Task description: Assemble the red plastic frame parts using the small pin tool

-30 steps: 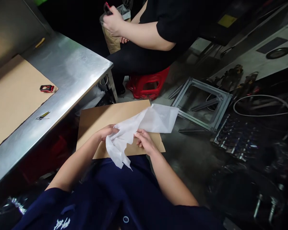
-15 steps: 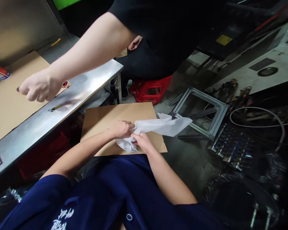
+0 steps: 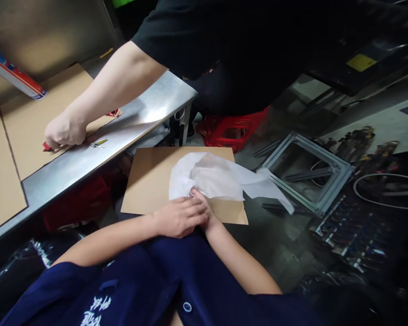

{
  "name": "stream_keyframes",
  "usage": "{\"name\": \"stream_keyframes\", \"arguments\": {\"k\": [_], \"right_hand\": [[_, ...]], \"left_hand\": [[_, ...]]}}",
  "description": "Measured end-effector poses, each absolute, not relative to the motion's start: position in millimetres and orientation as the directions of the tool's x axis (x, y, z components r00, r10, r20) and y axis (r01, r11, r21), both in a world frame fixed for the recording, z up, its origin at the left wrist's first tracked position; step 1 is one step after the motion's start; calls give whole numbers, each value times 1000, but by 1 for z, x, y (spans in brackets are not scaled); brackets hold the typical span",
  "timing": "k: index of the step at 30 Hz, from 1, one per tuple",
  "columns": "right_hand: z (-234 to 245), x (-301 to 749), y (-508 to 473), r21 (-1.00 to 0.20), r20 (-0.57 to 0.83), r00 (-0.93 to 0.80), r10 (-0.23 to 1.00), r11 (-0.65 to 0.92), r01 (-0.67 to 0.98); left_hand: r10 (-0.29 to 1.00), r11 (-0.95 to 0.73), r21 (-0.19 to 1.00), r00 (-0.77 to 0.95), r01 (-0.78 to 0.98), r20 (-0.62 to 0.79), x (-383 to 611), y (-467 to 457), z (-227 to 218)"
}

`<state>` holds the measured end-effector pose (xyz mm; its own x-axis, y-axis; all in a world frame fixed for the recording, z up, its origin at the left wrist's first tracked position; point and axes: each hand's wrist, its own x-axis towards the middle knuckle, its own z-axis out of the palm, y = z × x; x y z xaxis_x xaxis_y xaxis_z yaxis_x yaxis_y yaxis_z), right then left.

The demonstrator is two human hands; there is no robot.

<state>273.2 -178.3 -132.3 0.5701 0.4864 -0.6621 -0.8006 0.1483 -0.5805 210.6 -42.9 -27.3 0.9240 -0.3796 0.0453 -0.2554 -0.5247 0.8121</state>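
Observation:
A thin, crumpled white paper sheet (image 3: 221, 174) spreads over a piece of brown cardboard (image 3: 149, 176) in front of my body, its tail hanging past the right edge. My right hand (image 3: 207, 215) is at the sheet's near, bunched edge, thumb and finger closed on it. My left hand (image 3: 180, 217) lies across my right hand, fingers curled over it; whatever may be beneath them is hidden. Both hands are close to my dark blue shirt, at the cardboard's near edge.
On the left, a metal table (image 3: 153, 104) bears cardboard sheets (image 3: 30, 145), a red-and-blue can (image 3: 17, 74) and small metal pieces (image 3: 98, 143). A co-worker's hand (image 3: 66, 131) presses a red object there. A red stool (image 3: 231, 131) and an aluminium frame (image 3: 306, 172) stand beyond.
The white sheet has opened out from a twisted bunch over the cardboard. My left hand has left the sheet and come back over my right. The co-worker's hand has lowered to the table.

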Motion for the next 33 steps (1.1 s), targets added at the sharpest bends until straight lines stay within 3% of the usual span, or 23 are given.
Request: {"name": "stream_keyframes", "arguments": {"k": [1,4,6,12,18,23,25,28,30,33], "right_hand": [[-133,274,-175,-555,-671,559,486,171,-814],[-133,276,-167,-461,-709,524,472,252,-851],[-132,274,-164,-421,-722,512,465,293,-859],[-132,261,-164,-348,-754,442,486,276,-896],[-135,257,-177,-345,-766,415,492,231,-910],[-136,259,-183,-380,-747,432,506,208,-901],[-138,258,-179,-399,-727,445,523,206,-893],[-141,252,-171,-421,-708,467,530,214,-882],[-143,248,-166,-435,-709,487,510,228,-871],[-142,244,-165,-463,-711,521,473,243,-853]], "left_hand": [[-369,-553,802,929,-226,8,197,-49,-35],[-5,-746,659,989,96,-151,181,-42,-56],[165,-772,587,969,243,-185,182,-25,-65],[262,-752,591,955,292,-138,197,5,-75],[266,-748,607,959,268,-96,225,31,-89],[347,-742,587,935,323,-75,231,53,-73],[280,-763,592,958,262,-62,220,41,-66],[49,-794,604,997,73,-56,197,6,-72],[-58,-844,535,998,-34,-27,187,-14,-85],[-41,-900,435,999,-28,-21,187,-27,-108]]}}
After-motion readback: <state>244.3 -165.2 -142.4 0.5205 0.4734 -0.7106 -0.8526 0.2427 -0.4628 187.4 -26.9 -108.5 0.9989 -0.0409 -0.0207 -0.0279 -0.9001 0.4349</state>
